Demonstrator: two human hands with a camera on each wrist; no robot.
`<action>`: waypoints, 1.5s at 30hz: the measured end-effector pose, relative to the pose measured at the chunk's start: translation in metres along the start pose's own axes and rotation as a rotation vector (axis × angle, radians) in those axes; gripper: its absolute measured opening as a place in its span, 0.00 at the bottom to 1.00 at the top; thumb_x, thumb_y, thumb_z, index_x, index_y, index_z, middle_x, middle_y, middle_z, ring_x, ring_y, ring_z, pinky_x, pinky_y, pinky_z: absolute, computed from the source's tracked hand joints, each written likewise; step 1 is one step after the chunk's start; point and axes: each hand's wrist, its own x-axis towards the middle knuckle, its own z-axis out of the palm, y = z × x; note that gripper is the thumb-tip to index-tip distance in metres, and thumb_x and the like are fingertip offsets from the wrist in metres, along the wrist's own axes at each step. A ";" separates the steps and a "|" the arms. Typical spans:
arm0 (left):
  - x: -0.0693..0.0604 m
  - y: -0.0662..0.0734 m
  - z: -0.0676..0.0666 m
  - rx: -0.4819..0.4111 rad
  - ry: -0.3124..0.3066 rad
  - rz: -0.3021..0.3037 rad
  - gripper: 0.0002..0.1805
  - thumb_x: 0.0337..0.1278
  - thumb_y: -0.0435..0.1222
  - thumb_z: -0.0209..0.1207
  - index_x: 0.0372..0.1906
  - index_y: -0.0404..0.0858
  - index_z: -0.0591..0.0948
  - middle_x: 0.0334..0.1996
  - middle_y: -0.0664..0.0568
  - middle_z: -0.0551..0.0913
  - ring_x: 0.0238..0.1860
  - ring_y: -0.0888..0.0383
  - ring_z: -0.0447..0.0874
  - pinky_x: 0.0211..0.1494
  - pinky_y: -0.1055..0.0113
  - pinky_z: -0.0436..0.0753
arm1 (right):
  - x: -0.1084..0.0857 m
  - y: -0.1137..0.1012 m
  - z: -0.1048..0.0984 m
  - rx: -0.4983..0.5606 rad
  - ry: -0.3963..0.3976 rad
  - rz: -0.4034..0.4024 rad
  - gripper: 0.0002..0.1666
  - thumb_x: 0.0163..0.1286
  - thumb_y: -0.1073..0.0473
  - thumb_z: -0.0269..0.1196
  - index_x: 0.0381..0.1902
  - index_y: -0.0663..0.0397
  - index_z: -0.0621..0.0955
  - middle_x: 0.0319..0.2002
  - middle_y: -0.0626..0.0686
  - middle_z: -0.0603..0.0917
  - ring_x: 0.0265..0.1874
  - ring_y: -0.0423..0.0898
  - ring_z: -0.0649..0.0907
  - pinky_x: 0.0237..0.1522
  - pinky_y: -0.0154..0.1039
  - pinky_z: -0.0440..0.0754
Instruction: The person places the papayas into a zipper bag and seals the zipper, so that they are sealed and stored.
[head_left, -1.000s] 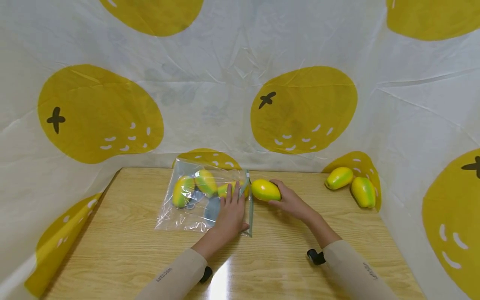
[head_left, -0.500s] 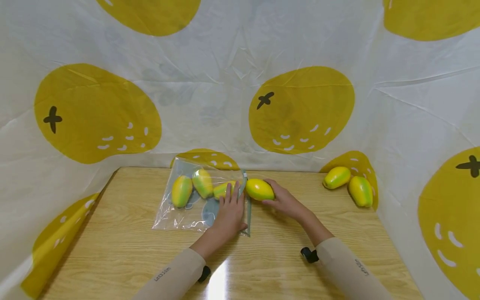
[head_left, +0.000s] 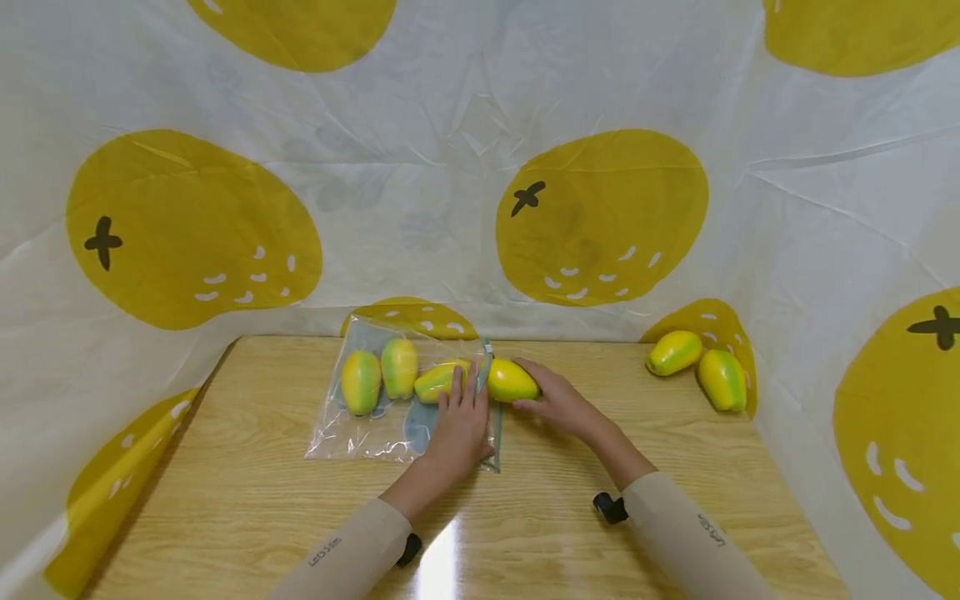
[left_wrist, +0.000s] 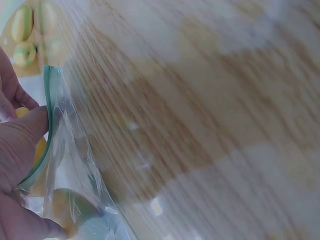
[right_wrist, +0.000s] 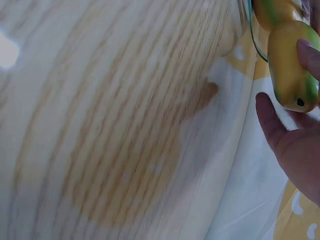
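Observation:
A clear zip bag [head_left: 375,433] lies flat on the table with its green-edged mouth to the right. Inside it are three yellow-green fruits, two at the left [head_left: 362,383] and one [head_left: 435,382] near the mouth. My left hand [head_left: 454,433] rests on the bag by the mouth, fingers extended; the left wrist view shows the thumb at the green edge [left_wrist: 48,100]. With my right hand [head_left: 558,404] I hold another fruit [head_left: 512,381] at the mouth, gripping its right end. In the right wrist view this fruit [right_wrist: 290,65] touches the one beyond it.
Two more yellow-green fruits [head_left: 674,353] [head_left: 723,380] lie at the table's back right corner. Behind and beside the wooden table [head_left: 270,508] hangs a white cloth [head_left: 420,233] printed with large yellow fruit shapes.
My right hand has moved left with its fruit, up to the bag's mouth. Inside the bag, the fruit near the mouth has shifted left and the middle one has turned more upright. My left hand stays on the bag.

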 end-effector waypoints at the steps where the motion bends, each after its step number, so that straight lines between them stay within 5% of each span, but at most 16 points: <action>1: 0.000 0.000 0.000 0.002 0.002 -0.001 0.64 0.37 0.56 0.81 0.77 0.31 0.63 0.83 0.34 0.44 0.82 0.32 0.45 0.72 0.35 0.70 | -0.001 0.000 0.000 -0.013 0.010 0.004 0.45 0.70 0.54 0.70 0.80 0.55 0.64 0.69 0.63 0.74 0.64 0.59 0.76 0.67 0.61 0.74; 6: 0.000 0.000 0.000 0.005 -0.004 -0.004 0.65 0.37 0.56 0.81 0.78 0.31 0.62 0.83 0.34 0.44 0.82 0.33 0.45 0.73 0.36 0.69 | -0.003 0.000 0.001 -0.024 0.072 0.029 0.42 0.68 0.55 0.72 0.75 0.59 0.69 0.60 0.64 0.75 0.53 0.54 0.77 0.55 0.53 0.81; 24: 0.003 0.002 0.002 -0.017 -0.022 0.008 0.65 0.40 0.56 0.80 0.79 0.31 0.59 0.83 0.34 0.42 0.83 0.33 0.42 0.75 0.37 0.68 | 0.011 -0.007 0.020 -0.027 0.135 0.038 0.34 0.68 0.57 0.72 0.69 0.59 0.75 0.56 0.59 0.83 0.42 0.48 0.80 0.46 0.42 0.82; 33: 0.003 0.000 0.001 -0.010 -0.028 0.003 0.66 0.41 0.56 0.79 0.80 0.31 0.57 0.83 0.34 0.42 0.83 0.33 0.42 0.75 0.37 0.67 | 0.008 -0.002 0.021 0.026 0.107 0.011 0.32 0.70 0.63 0.69 0.70 0.60 0.74 0.62 0.63 0.78 0.51 0.54 0.84 0.54 0.46 0.87; 45: 0.002 -0.002 0.001 -0.003 -0.019 0.011 0.66 0.40 0.56 0.80 0.79 0.30 0.58 0.83 0.33 0.43 0.82 0.33 0.44 0.75 0.37 0.68 | 0.009 0.001 0.016 0.139 -0.041 -0.055 0.33 0.71 0.67 0.66 0.73 0.56 0.72 0.68 0.62 0.75 0.56 0.58 0.85 0.58 0.48 0.85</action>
